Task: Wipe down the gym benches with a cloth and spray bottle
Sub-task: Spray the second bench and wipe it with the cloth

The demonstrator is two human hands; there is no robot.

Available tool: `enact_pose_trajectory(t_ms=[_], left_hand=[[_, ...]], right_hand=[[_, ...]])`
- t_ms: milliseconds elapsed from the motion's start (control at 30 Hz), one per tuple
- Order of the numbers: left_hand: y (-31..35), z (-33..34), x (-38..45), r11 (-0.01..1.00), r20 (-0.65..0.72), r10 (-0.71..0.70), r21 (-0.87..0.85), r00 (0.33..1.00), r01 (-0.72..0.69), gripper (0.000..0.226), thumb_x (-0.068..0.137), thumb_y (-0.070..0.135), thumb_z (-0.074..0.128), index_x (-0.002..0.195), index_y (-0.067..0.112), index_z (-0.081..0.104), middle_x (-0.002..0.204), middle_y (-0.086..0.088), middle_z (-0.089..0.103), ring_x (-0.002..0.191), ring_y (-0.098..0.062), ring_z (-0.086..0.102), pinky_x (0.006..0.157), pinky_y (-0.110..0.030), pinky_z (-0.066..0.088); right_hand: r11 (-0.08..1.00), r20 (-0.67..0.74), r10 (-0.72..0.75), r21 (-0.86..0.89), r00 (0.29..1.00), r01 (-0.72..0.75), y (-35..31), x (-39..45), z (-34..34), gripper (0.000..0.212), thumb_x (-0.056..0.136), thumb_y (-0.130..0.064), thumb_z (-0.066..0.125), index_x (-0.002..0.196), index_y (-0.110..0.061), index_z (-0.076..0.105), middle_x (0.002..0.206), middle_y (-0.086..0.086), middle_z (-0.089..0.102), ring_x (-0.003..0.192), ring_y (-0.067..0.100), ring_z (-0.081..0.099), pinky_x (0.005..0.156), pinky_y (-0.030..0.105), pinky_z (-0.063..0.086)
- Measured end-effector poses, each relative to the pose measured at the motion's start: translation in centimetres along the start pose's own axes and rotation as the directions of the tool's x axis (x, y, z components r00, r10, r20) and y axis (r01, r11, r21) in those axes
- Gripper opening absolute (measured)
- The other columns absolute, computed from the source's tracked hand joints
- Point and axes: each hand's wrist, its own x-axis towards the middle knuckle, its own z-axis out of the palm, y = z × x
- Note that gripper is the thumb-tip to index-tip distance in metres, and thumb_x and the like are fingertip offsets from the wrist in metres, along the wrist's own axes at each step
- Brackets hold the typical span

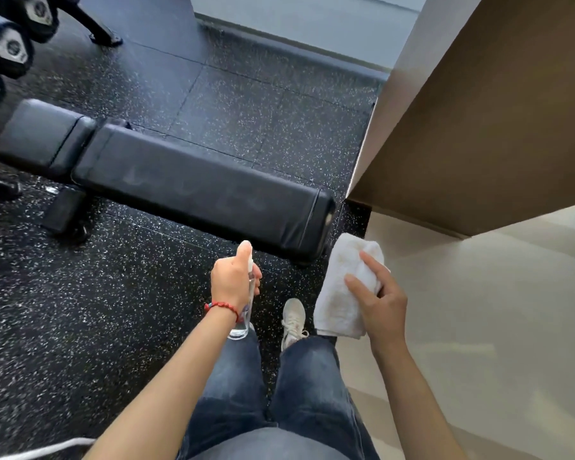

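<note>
A black padded gym bench (pixel 186 187) lies flat across the speckled floor, with faint wet streaks on its long pad. My left hand (pixel 231 280) grips a clear spray bottle (pixel 243 322) upright, a finger on top of its nozzle, just in front of the bench's near end. My right hand (pixel 377 298) holds a folded white cloth (pixel 342 293) in the air to the right of that end, fingers curled over it. Neither hand touches the bench.
Black dumbbells (pixel 10 48) on a rack stand at the far left. A brown wall corner (pixel 472 127) juts in on the right beside pale tiled floor (pixel 478 327). A bench foot (pixel 65 210) sits below the bench's left part. My jeans and white shoe (pixel 292 322) are below.
</note>
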Motion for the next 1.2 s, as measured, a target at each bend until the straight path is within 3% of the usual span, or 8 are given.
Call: enact_pose_trajectory(t_ms=[133, 233, 500, 633, 733, 800, 1000, 1200], left_hand=[[1.1, 1.1, 1.3, 0.999, -0.028, -0.019, 0.034, 0.999, 0.020, 0.058, 0.075, 0.049, 0.039, 0.032, 0.013, 0.055, 0.034, -0.005, 0.050, 0.035, -0.021, 0.049, 0.052, -0.032, 0.047], [1.5, 1.4, 2.5, 0.997, -0.054, -0.038, 0.063, 0.998, 0.042, 0.054, 0.072, 0.044, 0.038, 0.032, 0.012, 0.056, 0.034, -0.005, 0.051, 0.037, -0.024, 0.051, 0.057, -0.037, 0.049], [2.1, -0.5, 5.3, 0.990, -0.147, -0.051, 0.125, 0.988, 0.070, 0.064, 0.077, 0.054, 0.035, 0.042, 0.005, 0.058, 0.036, -0.005, 0.053, 0.042, -0.024, 0.055, 0.059, -0.033, 0.050], [3.3, -2.4, 7.4, 0.991, -0.148, -0.074, 0.101, 0.986, 0.090, 0.058, 0.077, 0.046, 0.036, 0.042, 0.004, 0.058, 0.036, -0.005, 0.053, 0.038, -0.022, 0.054, 0.054, -0.029, 0.048], [3.7, -4.7, 9.7, 0.993, -0.150, -0.085, 0.064, 0.985, 0.096, 0.054, 0.082, 0.035, 0.041, 0.041, 0.004, 0.056, 0.035, -0.004, 0.050, 0.033, -0.020, 0.050, 0.051, -0.032, 0.048], [3.7, -6.9, 11.6, 0.993, -0.150, -0.099, 0.046, 0.984, 0.107, 0.053, 0.075, 0.040, 0.039, 0.036, 0.008, 0.055, 0.035, -0.006, 0.051, 0.035, -0.023, 0.051, 0.055, -0.038, 0.052], [3.8, -15.0, 17.6, 0.991, -0.190, -0.089, 0.079, 0.978, 0.105, 0.061, 0.075, 0.051, 0.035, 0.039, 0.007, 0.057, 0.038, -0.008, 0.055, 0.041, -0.025, 0.056, 0.062, -0.037, 0.053], [4.1, -21.8, 22.2, 0.991, -0.226, -0.081, 0.089, 0.971, 0.103, 0.055, 0.073, 0.043, 0.034, 0.040, 0.008, 0.059, 0.038, -0.009, 0.055, 0.039, -0.020, 0.054, 0.058, -0.033, 0.051]], right_hand=[[0.999, 0.034, 0.041, 0.015, 0.999, -0.042, -0.2, 2.1, 0.5, 0.039, 0.077, -0.001, 0.070, 0.107, -0.025, 0.063, 0.106, -0.016, 0.061, 0.111, 0.018, 0.056, 0.098, 0.039, 0.045], [0.998, 0.039, 0.055, 0.003, 0.998, -0.055, -0.5, 3.3, 1.2, 0.039, 0.078, 0.000, 0.070, 0.108, -0.024, 0.062, 0.105, -0.019, 0.059, 0.110, 0.016, 0.056, 0.101, 0.041, 0.043], [0.998, 0.068, 0.059, -0.003, 0.996, -0.059, -2.2, 5.3, 3.7, 0.041, 0.078, -0.001, 0.070, 0.108, -0.027, 0.061, 0.117, -0.003, 0.061, 0.110, 0.016, 0.056, 0.096, 0.032, 0.047], [0.999, 0.077, 0.041, -0.022, 0.996, -0.039, -3.1, 6.0, 6.6, 0.041, 0.078, -0.001, 0.070, 0.111, -0.025, 0.062, 0.117, -0.004, 0.061, 0.112, 0.015, 0.056, 0.096, 0.031, 0.047], [0.999, 0.086, 0.036, -0.025, 0.996, -0.034, -4.1, 6.2, 9.9, 0.042, 0.078, 0.000, 0.069, 0.112, -0.024, 0.061, 0.112, -0.005, 0.060, 0.096, 0.003, 0.058, 0.079, 0.013, 0.051], [0.999, 0.084, 0.040, -0.020, 0.996, -0.038, -4.8, 6.4, 12.6, 0.042, 0.079, 0.001, 0.068, 0.113, -0.023, 0.060, 0.109, -0.007, 0.059, 0.090, -0.004, 0.057, 0.069, 0.007, 0.048], [0.996, 0.100, 0.041, -0.082, 0.994, -0.033, -6.2, 6.5, 22.1, 0.042, 0.078, -0.001, 0.069, 0.111, -0.025, 0.061, 0.109, -0.015, 0.058, 0.109, 0.011, 0.054, 0.097, 0.036, 0.046], [0.997, 0.140, 0.053, -0.065, 0.989, -0.044, -7.8, 6.3, 30.6, 0.043, 0.078, 0.001, 0.069, 0.109, -0.026, 0.060, 0.109, -0.012, 0.061, 0.113, 0.014, 0.054, 0.099, 0.034, 0.044]])
